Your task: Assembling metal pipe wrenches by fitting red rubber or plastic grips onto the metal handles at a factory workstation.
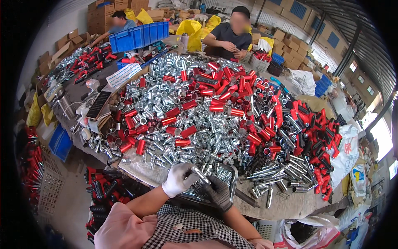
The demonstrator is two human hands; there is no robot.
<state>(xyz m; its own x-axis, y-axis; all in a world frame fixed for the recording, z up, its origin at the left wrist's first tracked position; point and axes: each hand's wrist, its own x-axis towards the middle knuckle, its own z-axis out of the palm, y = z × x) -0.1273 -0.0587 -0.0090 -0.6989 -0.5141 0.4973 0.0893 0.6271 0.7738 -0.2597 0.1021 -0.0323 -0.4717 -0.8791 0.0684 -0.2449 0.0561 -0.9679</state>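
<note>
My left hand (178, 179), in a white glove, is closed with thumb and fingers around a short silver metal tube (200, 174). The tube is tilted, its lower end meeting my right hand (219, 193), which wears a dark grey glove and curls its fingers at that end. Both hands are over a metal tray (235, 176) of small silver parts at the table's near edge. Just beyond them spreads a big heap of silver fittings (199, 135) mixed with red sleeves (188, 132).
Loose silver rods (286, 174) and red-and-black handles (325, 145) lie to the right. A dark bar (247, 198) juts beside the tray. Two people work across the table near a blue crate (139, 37). A white sack (306, 228) stands below the edge.
</note>
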